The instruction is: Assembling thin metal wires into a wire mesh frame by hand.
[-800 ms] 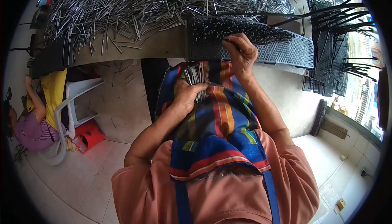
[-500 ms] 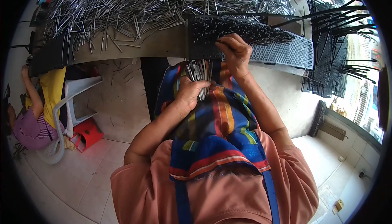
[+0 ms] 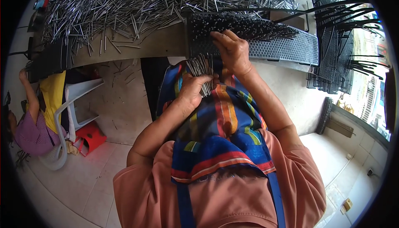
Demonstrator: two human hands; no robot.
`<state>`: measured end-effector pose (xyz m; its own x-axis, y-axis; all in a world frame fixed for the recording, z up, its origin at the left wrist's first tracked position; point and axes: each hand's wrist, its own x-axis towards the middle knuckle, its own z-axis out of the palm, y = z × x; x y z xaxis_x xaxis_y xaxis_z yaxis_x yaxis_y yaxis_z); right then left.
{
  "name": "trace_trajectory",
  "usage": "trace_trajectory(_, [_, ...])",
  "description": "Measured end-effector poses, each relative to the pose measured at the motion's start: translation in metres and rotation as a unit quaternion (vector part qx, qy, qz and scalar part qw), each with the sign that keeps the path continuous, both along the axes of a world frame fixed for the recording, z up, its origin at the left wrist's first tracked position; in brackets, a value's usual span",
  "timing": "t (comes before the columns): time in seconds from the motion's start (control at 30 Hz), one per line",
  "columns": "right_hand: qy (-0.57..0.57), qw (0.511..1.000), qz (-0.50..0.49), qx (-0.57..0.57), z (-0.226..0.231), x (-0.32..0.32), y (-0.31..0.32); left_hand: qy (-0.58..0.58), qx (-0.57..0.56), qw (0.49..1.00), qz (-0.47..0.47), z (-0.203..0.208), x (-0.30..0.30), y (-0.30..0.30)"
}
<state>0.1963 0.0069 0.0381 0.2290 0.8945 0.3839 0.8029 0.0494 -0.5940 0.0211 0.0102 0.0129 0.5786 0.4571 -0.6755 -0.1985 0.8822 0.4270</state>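
Note:
My left hand (image 3: 193,89) is closed round a bundle of thin metal rods (image 3: 200,68), held above the striped apron (image 3: 224,115) on my lap. Over the near edge of a perforated rack (image 3: 274,51), my right hand (image 3: 233,51) is raised with its thumb and fingertips pinched together. Whatever lies between those fingertips is too small to make out. Many dark rods (image 3: 245,27) stand upright in the rack's holes, mostly along its far side and left part. The holes along the near right stretch show no rods.
A large heap of loose metal rods (image 3: 124,7) covers the table behind. At the right hang wire racks (image 3: 332,49) with hooked black bars (image 3: 365,24). A co-worker (image 3: 37,128) sits at far left beside a white plastic chair (image 3: 62,115) and a red box (image 3: 90,137).
My right hand has moved slightly left and its fingertips farther over the rack. The bundle in my left hand has tilted and shifted a little left.

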Motion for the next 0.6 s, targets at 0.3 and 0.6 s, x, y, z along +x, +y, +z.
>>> trace_trajectory(0.3, [0.492,0.825,-0.03,-0.277,0.012,-0.003,-0.039,-0.042,0.059,0.996,-0.044,0.012,0.003,-0.001])
trace_trajectory(0.6, [0.398,0.904,-0.142,0.064,0.012,0.015,-0.027,0.015,0.032,0.999,-0.023,-0.003,0.002,-0.009])
